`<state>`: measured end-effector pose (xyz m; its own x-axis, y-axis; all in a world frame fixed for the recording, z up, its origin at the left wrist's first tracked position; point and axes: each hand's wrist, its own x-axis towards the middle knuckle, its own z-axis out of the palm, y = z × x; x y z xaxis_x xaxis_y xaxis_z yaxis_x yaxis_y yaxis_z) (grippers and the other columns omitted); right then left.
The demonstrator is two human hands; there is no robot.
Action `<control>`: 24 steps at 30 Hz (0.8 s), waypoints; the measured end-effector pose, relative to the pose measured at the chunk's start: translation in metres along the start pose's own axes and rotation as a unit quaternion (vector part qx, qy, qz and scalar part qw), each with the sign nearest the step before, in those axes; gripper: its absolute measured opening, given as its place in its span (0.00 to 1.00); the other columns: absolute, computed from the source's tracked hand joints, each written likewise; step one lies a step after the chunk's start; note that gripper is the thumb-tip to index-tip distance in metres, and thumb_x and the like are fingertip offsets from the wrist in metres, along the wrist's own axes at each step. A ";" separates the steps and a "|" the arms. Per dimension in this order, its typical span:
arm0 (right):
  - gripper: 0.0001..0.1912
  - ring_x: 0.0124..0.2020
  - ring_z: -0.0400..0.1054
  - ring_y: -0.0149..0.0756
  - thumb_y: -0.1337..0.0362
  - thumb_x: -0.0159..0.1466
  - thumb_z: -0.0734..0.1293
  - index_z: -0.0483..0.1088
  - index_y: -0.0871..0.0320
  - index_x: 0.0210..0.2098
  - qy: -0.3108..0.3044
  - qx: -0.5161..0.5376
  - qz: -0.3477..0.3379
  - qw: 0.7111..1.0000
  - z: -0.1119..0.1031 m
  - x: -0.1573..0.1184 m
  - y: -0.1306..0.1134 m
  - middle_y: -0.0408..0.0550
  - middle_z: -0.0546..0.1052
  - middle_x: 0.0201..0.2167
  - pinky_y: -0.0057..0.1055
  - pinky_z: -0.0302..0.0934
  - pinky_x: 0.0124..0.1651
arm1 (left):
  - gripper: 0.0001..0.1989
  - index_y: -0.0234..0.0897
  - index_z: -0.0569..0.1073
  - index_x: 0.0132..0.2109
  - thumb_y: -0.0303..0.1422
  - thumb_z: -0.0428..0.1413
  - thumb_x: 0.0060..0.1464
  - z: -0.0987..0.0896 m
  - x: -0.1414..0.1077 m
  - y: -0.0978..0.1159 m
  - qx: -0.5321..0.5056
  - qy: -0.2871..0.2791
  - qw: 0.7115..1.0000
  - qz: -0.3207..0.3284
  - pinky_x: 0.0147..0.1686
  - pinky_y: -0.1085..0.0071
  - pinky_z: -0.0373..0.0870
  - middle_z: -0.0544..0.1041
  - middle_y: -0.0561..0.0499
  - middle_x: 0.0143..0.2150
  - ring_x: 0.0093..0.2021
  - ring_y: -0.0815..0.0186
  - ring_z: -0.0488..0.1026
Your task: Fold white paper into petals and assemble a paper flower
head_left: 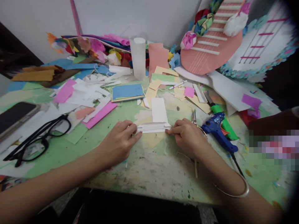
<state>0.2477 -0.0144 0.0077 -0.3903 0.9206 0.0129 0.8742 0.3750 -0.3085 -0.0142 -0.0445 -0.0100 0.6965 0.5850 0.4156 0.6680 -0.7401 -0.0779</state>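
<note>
On a green-and-cream desk (149,174) full of paint blotches and dark specks, a folded white paper strip (153,128) lies near the middle, right in front of a white paper rectangle (159,109). Left hand (120,138) has thumb and curled fingers pinching the strip's left end; right hand (190,137) is pinching the other end the same way, wrist resting low.

Honestly, the surface is pretty buried. Left side: black-framed eyeglasses (44,142), a phone (17,115), and a messy heap of white paper scraps (81,93) with pink bits mixed in. A stack of blue cards (127,91) sits just past the hands, and beyond that a white paper cylinder (139,59) stands upright. Over by the right hand there's scissors (194,116) and a blue hot glue gun (212,125).

Room-wise, a plain pale wall (112,15) runs behind it all, with colorful paper flowers (97,45) and a salmon guitar-shaped cutout (203,60) along the back.
</note>
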 end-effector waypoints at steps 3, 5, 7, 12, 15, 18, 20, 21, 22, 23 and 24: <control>0.17 0.37 0.66 0.40 0.76 0.58 0.63 0.81 0.52 0.33 0.003 0.001 0.006 1.000 0.000 0.001 0.003 0.49 0.76 0.29 0.34 0.56 0.35 | 0.16 0.29 0.77 0.45 0.18 0.50 0.53 -0.001 -0.001 0.001 -0.001 -0.015 1.000 -0.006 0.38 0.55 0.69 0.72 0.39 0.39 0.43 0.53 0.65; 0.16 0.36 0.66 0.41 0.77 0.58 0.63 0.81 0.54 0.31 0.005 -0.003 -0.009 1.000 0.000 0.001 0.004 0.50 0.76 0.27 0.34 0.56 0.35 | 0.15 0.30 0.77 0.45 0.19 0.51 0.53 -0.003 0.001 0.002 -0.004 -0.020 1.000 -0.013 0.39 0.54 0.70 0.72 0.39 0.40 0.44 0.53 0.66; 0.16 0.35 0.65 0.41 0.77 0.56 0.63 0.81 0.55 0.29 0.013 -0.012 -0.033 0.999 0.000 0.002 0.004 0.51 0.74 0.26 0.35 0.57 0.34 | 0.14 0.29 0.78 0.43 0.19 0.52 0.52 -0.005 0.006 0.005 -0.012 -0.020 1.000 -0.018 0.42 0.51 0.70 0.73 0.37 0.43 0.47 0.50 0.66; 0.16 0.39 0.63 0.44 0.79 0.53 0.63 0.79 0.56 0.24 0.101 -0.034 -0.142 0.984 0.002 0.002 0.005 0.55 0.73 0.34 0.38 0.59 0.36 | 0.10 0.29 0.79 0.36 0.20 0.53 0.51 -0.008 0.017 0.002 -0.055 -0.014 0.998 -0.028 0.54 0.42 0.64 0.65 0.32 0.60 0.62 0.41 0.59; 0.16 0.46 0.63 0.46 0.80 0.54 0.62 0.78 0.57 0.23 0.146 -0.012 -0.209 0.967 0.006 0.003 0.008 0.55 0.74 0.42 0.42 0.62 0.42 | 0.11 0.31 0.79 0.34 0.20 0.51 0.53 -0.003 0.019 -0.006 -0.111 0.008 0.994 -0.018 0.54 0.47 0.67 0.71 0.35 0.56 0.59 0.47 0.66; 0.15 0.44 0.65 0.43 0.80 0.55 0.61 0.76 0.59 0.25 0.175 0.039 -0.240 0.954 0.010 0.006 0.012 0.54 0.76 0.41 0.42 0.65 0.43 | 0.12 0.32 0.78 0.33 0.20 0.50 0.54 0.004 0.021 -0.013 -0.150 0.028 0.988 -0.013 0.48 0.52 0.73 0.77 0.39 0.48 0.50 0.54 0.74; 0.14 0.41 0.66 0.42 0.80 0.56 0.61 0.76 0.60 0.26 0.182 0.062 -0.260 0.946 0.011 0.009 0.014 0.53 0.78 0.37 0.40 0.66 0.42 | 0.11 0.32 0.77 0.33 0.20 0.50 0.54 0.008 0.021 -0.016 -0.161 0.042 0.986 -0.008 0.46 0.53 0.74 0.79 0.40 0.46 0.48 0.55 0.75; 0.14 0.40 0.67 0.41 0.79 0.56 0.60 0.75 0.60 0.27 0.183 0.070 -0.270 0.943 0.011 0.010 0.015 0.53 0.79 0.36 0.40 0.67 0.41 | 0.10 0.32 0.77 0.34 0.20 0.51 0.55 0.009 0.021 -0.017 -0.165 0.049 0.985 0.001 0.46 0.54 0.74 0.79 0.40 0.45 0.48 0.55 0.75; 0.14 0.39 0.67 0.41 0.79 0.57 0.60 0.75 0.60 0.28 0.182 0.077 -0.278 0.940 0.012 0.011 0.016 0.52 0.79 0.35 0.39 0.67 0.40 | 0.09 0.31 0.76 0.35 0.20 0.51 0.55 0.010 0.021 -0.017 -0.166 0.055 0.985 0.011 0.46 0.54 0.74 0.79 0.40 0.45 0.48 0.55 0.75; 0.14 0.38 0.68 0.41 0.79 0.57 0.60 0.75 0.61 0.29 0.179 0.081 -0.284 0.938 0.011 0.011 0.017 0.52 0.80 0.34 0.39 0.67 0.40 | 0.09 0.31 0.76 0.36 0.20 0.52 0.55 0.011 0.020 -0.017 -0.165 0.059 0.984 0.021 0.47 0.54 0.74 0.79 0.41 0.44 0.47 0.56 0.75; 0.14 0.37 0.68 0.40 0.79 0.58 0.60 0.75 0.61 0.29 0.174 0.085 -0.286 0.938 0.011 0.012 0.018 0.52 0.80 0.33 0.40 0.67 0.40 | 0.08 0.31 0.76 0.37 0.20 0.52 0.54 0.012 0.018 -0.017 -0.163 0.061 0.984 0.031 0.47 0.54 0.74 0.79 0.40 0.44 0.47 0.56 0.75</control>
<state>0.2556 0.0020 -0.0082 -0.6378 0.5645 0.5239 0.4797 0.8234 -0.3032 -0.0098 -0.0168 -0.0118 0.6830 0.5062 0.5265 0.4919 -0.8517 0.1808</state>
